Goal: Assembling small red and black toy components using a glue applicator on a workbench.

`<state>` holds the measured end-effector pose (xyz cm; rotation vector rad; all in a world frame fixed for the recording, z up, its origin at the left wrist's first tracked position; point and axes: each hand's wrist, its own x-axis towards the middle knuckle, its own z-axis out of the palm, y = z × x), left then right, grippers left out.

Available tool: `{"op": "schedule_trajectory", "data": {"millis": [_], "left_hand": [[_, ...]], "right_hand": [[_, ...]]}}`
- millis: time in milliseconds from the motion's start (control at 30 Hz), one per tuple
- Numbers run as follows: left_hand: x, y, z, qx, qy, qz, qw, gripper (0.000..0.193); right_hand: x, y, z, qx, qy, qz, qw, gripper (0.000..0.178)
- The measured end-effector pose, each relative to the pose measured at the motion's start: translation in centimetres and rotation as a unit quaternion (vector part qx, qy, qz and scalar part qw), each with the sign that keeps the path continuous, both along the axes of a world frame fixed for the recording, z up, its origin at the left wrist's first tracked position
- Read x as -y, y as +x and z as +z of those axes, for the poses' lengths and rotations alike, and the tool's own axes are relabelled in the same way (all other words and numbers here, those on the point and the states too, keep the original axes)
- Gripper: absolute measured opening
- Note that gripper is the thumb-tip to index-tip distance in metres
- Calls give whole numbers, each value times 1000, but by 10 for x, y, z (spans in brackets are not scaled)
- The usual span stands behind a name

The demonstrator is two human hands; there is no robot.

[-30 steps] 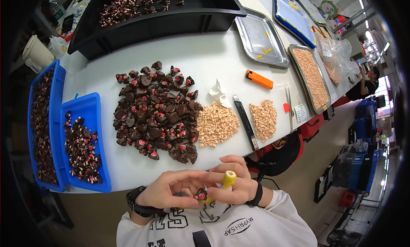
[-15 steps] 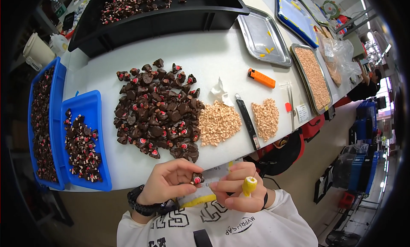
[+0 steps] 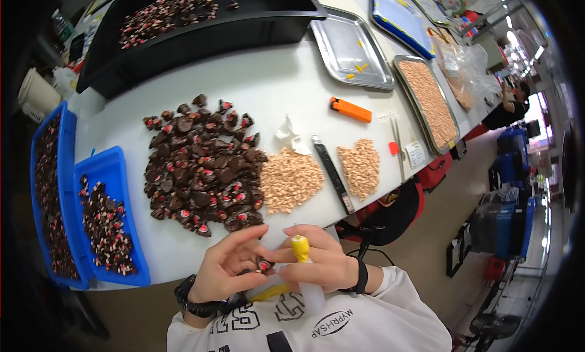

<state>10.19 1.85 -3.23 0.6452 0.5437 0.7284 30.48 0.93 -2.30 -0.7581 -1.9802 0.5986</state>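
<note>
Between my left hand's point(image 3: 226, 262) thumb and fingers is a small dark brown figure point(image 3: 264, 265) with a red-and-white spot. My right hand point(image 3: 329, 264) grips a whitish squeeze bottle point(image 3: 312, 296) with a yellow top point(image 3: 300, 247) pointing up. Its fingertips reach right up to the figure; whether they press on it I cannot tell. Just beyond my hands, a pile of similar brown figures point(image 3: 201, 163) covers the white table point(image 3: 286, 84). Touching its right side is a heap of small beige pieces point(image 3: 291, 181). A dark-handled cutter point(image 3: 333, 174) separates that heap from a smaller beige heap point(image 3: 361, 169).
Blue trays point(image 3: 141, 254) of brown figures line the left side. A large black bin point(image 3: 201, 53) stands at the back. Right of centre lie an orange cutter point(image 3: 351, 109), tweezers point(image 3: 399, 148), a metal tray point(image 3: 341, 47) with yellow bits and a tray of beige pieces point(image 3: 429, 99). Another person point(image 3: 510, 108) is far right.
My right hand has moved left, its fingertips now up against the figure in my left hand. The bottle shows more of its body. The whole view has shifted slightly.
</note>
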Motion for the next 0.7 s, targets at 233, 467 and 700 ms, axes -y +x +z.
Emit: {"op": "schedule_trajectory", "data": {"millis": [233,467,700], "left_hand": [[2,-1,-20,-10,107,-3,994,37],[0,1,-20,-33,131,-10,991,37],[1,1,-17,-60,124,-29,990,38]], "right_hand": [[16,89,2,84,23,-360,929,39],[16,120,-45,132,-9,-459,878,32],[14,121,-42,163,-19,-465,870,31]]}}
